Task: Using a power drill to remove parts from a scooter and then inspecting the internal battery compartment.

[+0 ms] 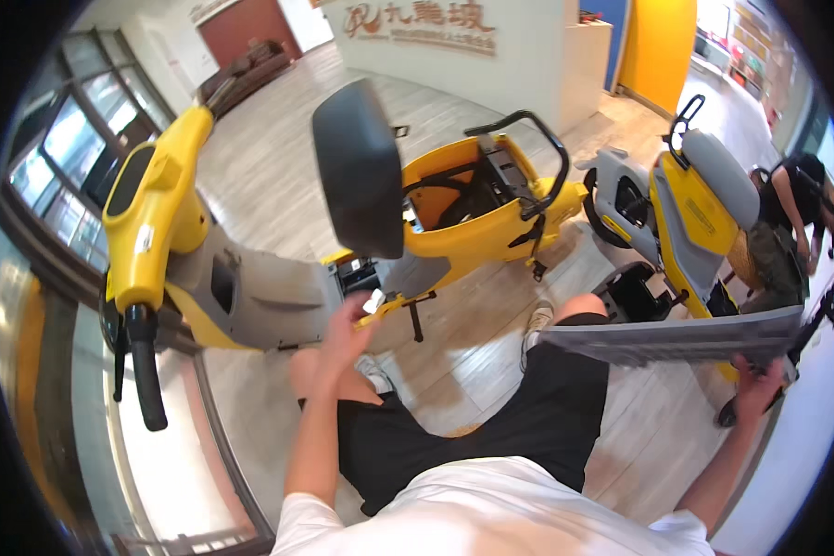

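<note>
A yellow and grey electric scooter (259, 287) stands before me with its black seat (357, 171) tipped up and the bay beneath exposed. My left hand (346, 332) is at the near edge of an opening (357, 276) in its footwell. A small white piece (373, 301) shows at the fingertips; I cannot make out what it is or whether it is loose. Off to the right, my right hand (758, 387) grips the end of a long grey panel (681, 340). That panel lies across above my right knee, away from the scooter.
A second yellow and grey scooter (695, 218) stands at the right, with a black plastic part (635, 295) beside it. Beyond it a person in black (797, 190) bends down. Glass doors (74, 167) line the left, and a white counter (454, 60) stands behind.
</note>
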Tool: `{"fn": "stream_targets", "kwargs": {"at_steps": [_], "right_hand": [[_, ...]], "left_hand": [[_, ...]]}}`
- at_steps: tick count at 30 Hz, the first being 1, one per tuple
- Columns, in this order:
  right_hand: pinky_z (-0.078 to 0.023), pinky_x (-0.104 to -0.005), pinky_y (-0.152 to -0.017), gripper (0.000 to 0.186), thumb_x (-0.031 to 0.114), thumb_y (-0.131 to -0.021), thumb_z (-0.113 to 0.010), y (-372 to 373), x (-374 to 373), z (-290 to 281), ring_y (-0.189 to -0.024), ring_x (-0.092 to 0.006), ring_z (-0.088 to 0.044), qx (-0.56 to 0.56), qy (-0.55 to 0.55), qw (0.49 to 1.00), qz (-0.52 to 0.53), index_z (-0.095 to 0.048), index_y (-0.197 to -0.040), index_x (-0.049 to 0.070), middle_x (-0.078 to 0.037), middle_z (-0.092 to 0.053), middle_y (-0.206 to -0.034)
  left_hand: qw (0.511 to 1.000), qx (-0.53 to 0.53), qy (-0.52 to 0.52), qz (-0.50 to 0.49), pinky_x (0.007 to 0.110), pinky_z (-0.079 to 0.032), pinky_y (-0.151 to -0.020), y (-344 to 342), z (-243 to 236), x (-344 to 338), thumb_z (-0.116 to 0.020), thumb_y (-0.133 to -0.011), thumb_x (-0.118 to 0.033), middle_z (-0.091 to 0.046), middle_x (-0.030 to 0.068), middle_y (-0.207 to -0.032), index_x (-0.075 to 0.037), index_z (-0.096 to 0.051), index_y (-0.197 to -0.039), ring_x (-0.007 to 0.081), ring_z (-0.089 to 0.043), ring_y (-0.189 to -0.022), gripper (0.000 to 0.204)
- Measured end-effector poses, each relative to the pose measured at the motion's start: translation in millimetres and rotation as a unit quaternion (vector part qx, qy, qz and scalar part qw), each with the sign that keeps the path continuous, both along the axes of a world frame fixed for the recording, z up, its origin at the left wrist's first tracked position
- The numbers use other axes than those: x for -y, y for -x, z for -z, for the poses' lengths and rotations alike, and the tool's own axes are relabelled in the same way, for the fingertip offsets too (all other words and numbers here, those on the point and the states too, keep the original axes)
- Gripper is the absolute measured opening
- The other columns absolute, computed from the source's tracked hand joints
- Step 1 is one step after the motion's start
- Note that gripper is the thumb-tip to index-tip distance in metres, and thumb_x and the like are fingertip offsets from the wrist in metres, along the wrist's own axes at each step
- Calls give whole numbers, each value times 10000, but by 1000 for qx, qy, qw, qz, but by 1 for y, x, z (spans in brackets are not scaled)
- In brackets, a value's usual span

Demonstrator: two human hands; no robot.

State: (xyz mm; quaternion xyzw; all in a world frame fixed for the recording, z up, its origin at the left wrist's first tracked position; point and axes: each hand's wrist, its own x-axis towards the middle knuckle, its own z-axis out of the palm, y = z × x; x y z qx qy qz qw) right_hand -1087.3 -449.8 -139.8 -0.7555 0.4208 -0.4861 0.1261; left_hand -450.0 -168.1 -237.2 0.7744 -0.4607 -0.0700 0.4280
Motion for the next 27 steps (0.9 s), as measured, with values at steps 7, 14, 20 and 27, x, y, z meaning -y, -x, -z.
{"fn": "stream_targets", "kwargs": {"at_steps": [7, 14, 20, 27], "right_hand": [[-456, -375, -718, 226, 53, -702, -602, -375, -92, 30, -787, -267, -601, -353, 162, 788, -477, -528, -915, 71, -67, -560, -774], [-521, -424, -767, 216, 152, -838, -528, -496, -91, 328, -924, -314, -659, -593, -97, 663, -447, -595, -1021, 58, -164, -676, -976], [-498, -461, -837, 338, 157, -761, -597, -454, -80, 455, -1024, -357, -615, -554, -304, 662, -403, -554, -1078, 46, -217, -640, -1056], [-464, -443, -928, 679, 223, -690, -710, -458, -94, 506, -1105, -377, -568, -563, -383, 667, -304, -426, -1279, 40, -214, -596, -1156]], "left_hand": [[987, 67, 120, -89, 306, -502, -742, -54, -120, 14, -701, -801, -103, -615, 111, -1200, -37, -534, -1225, 200, -630, -1010, 460], [998, 38, -47, -26, 316, -484, -836, -46, -64, 10, -757, -725, -46, -520, 121, -1320, -95, -438, -1352, 236, -567, -1120, 705], [824, -43, -564, 38, 435, -466, -907, -51, 37, -46, -702, -781, -324, -594, 154, -1208, -111, -532, -1273, 322, -569, -1120, 562], [802, -107, -526, 261, 450, -473, -878, -31, 114, -13, -655, -842, -369, -627, 180, -1113, -71, -488, -1314, 364, -593, -1055, 583]]}}
